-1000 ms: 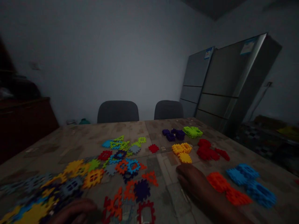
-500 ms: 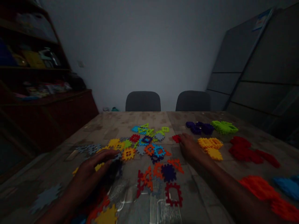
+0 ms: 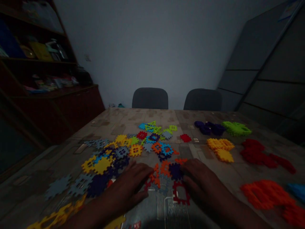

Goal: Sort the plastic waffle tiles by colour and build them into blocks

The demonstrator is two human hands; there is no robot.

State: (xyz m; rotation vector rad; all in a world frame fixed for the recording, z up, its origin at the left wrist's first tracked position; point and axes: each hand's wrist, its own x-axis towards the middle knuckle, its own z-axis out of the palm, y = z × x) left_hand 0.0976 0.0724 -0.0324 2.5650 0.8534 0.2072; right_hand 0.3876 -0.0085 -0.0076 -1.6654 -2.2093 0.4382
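The room is dim. My left hand lies flat on the table, fingers stretched toward orange interlocking pieces. My right hand rests palm down beside a dark purple piece, its fingers over a red frame-shaped piece. Neither hand holds anything. A loose spread of mixed coloured pieces lies just beyond both hands.
Sorted piles lie to the right: purple, green, yellow, red, orange, blue. A single red piece sits apart. Two chairs stand behind the table, a shelf unit left, a refrigerator right.
The view swung left. My right hand drew back from the lone red piece toward me; my left hand moved right, and both now rest near the orange and purple pieces.
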